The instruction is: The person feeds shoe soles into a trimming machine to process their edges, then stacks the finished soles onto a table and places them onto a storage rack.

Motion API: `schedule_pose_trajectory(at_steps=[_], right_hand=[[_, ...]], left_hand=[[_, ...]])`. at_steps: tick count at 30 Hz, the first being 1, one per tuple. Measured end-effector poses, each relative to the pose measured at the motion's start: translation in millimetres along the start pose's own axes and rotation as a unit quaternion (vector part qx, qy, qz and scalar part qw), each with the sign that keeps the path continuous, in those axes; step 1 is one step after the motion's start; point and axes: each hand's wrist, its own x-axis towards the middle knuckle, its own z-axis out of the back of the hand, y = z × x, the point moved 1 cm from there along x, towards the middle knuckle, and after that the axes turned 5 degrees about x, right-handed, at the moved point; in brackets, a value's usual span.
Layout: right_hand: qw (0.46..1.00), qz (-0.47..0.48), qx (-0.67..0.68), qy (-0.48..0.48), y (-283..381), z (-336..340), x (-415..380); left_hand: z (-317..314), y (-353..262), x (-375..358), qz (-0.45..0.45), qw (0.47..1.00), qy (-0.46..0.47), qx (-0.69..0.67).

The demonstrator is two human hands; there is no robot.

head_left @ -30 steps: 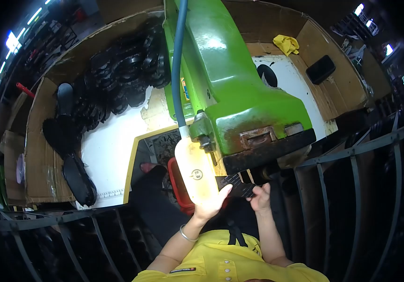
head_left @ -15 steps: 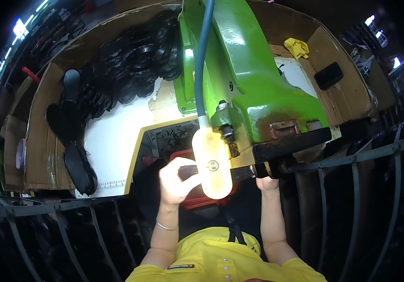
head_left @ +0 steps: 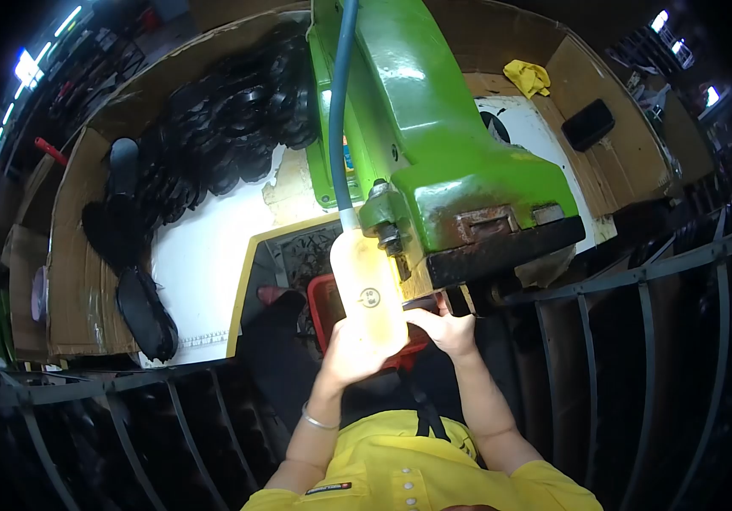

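My left hand (head_left: 345, 356) is under the glowing lamp (head_left: 369, 285), which covers its fingers. To the right of the lamp is my right hand (head_left: 451, 330), its thumb pointing left and its fingers bent up under the head of the green machine (head_left: 485, 192). A dark edge shows by the right thumb, too small and shaded to name. Both hands are close together below the machine's black front edge. Behind them sits a red bin (head_left: 323, 311), partly hidden by the lamp.
Black shoe soles (head_left: 230, 111) lie heaped on the white table (head_left: 200, 264), with several more along its left side (head_left: 146, 315). Cardboard walls (head_left: 85, 281) surround the tabletop. At the right are a yellow cloth (head_left: 528, 78) and a black block (head_left: 588, 125). Metal racks (head_left: 647, 272) flank me.
My left hand has moved right and down, behind the lamp. My right hand has come left from beside the machine's head toward the lamp. The camera view has shifted slightly.
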Motion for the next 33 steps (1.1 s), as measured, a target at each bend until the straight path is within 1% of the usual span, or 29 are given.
schedule_pose_trajectory(at_steps=[1,2,3,5,6,7,8,9,10,11,13,15,18,19,21,23,24,27,28,29,30,31,33], right_hand=[[1.0,0.007,-0.009,-0.007,-9.6,6.3,-5.4],[1.0,0.013,-0.019,-0.014,-19.3,12.6,-10.7],[0.999,0.019,-0.029,-0.021,-28.5,18.6,-15.8],[1.0,0.0,0.021,0.006,-40.1,25.4,-33.3],[0.996,-0.073,0.046,0.026,-47.5,30.4,-48.7],[0.985,-0.148,0.072,0.043,-55.0,33.7,-66.2],[0.98,-0.175,0.092,0.011,-63.5,37.6,-79.6],[0.979,-0.166,0.12,-0.009,-67.2,45.7,-82.8],[0.976,-0.156,0.147,-0.028,-68.5,56.1,-86.3],[0.973,-0.146,0.174,-0.047,-68.7,65.7,-91.1],[0.966,-0.103,0.199,-0.127,-51.2,77.9,-84.7],[0.97,-0.054,0.165,-0.171,-30.2,84.0,-69.5],[0.982,-0.018,0.098,-0.163,-0.2,87.6,-45.8],[0.984,-0.015,0.065,-0.166,10.3,84.9,-37.2],[0.989,-0.022,0.042,-0.139,17.8,83.2,-25.7],[0.992,-0.02,0.036,-0.115,20.0,70.7,-14.0],[0.995,0.012,0.047,-0.091,18.9,60.7,-8.6],[0.987,0.05,-0.137,-0.07,33.0,38.2,-10.3],[0.953,0.101,-0.28,-0.063,35.7,35.7,-13.0],[0.902,0.177,-0.391,-0.052,43.1,34.0,-16.5],[0.899,0.188,-0.394,-0.023,61.5,23.9,-19.7],[0.896,0.196,-0.399,0.005,74.3,17.2,-24.5],[0.884,0.203,-0.386,0.167,74.8,21.6,-31.3]], left_hand=[[-11.5,4.1,5.2,-0.022,0.997,-0.044,-0.06],[-17.5,21.3,2.9,-0.012,0.998,-0.015,-0.063],[-22.7,25.2,1.1,-0.005,0.996,-0.037,-0.075],[-35.8,27.8,0.8,0.011,0.992,-0.08,-0.1],[-36.8,20.0,-1.9,-0.012,0.988,-0.097,-0.119],[-37.9,19.5,-3.3,-0.025,0.987,-0.111,-0.111],[-38.6,19.9,-5.3,-0.038,0.986,-0.125,-0.101],[-39.3,19.9,-6.7,-0.051,0.984,-0.14,-0.092],[-36.4,13.6,-6.2,-0.066,0.987,-0.135,-0.054],[-36.5,10.7,-7.4,-0.058,0.988,-0.142,-0.011],[-36.0,5.5,-6.3,-0.045,0.986,-0.149,0.052],[-34.5,0.9,-4.9,-0.028,0.986,-0.147,0.069],[-27.7,1.6,-5.0,-0.027,0.983,-0.156,0.097],[-25.1,1.7,-5.0,-0.041,0.984,-0.166,0.056],[-19.5,0.1,-4.7,-0.072,0.98,-0.184,-0.024],[-9.7,-6.3,-9.1,-0.053,0.965,-0.192,-0.169],[-3.9,-7.4,-12.6,-0.028,0.953,-0.23,-0.193],[11.4,-18.5,-22.6,-0.021,0.953,-0.255,-0.162],[15.7,-15.5,-30.2,0.001,0.97,-0.235,-0.066],[10.3,-9.6,-35.3,0.018,0.97,-0.225,-0.091],[3.1,-10.8,-35.9,-0.032,0.983,-0.181,-0.003],[-5.1,-17.7,-30.8,-0.085,0.984,-0.136,0.082],[-26.1,-36.0,-19.9,-0.157,0.981,-0.056,0.101]])
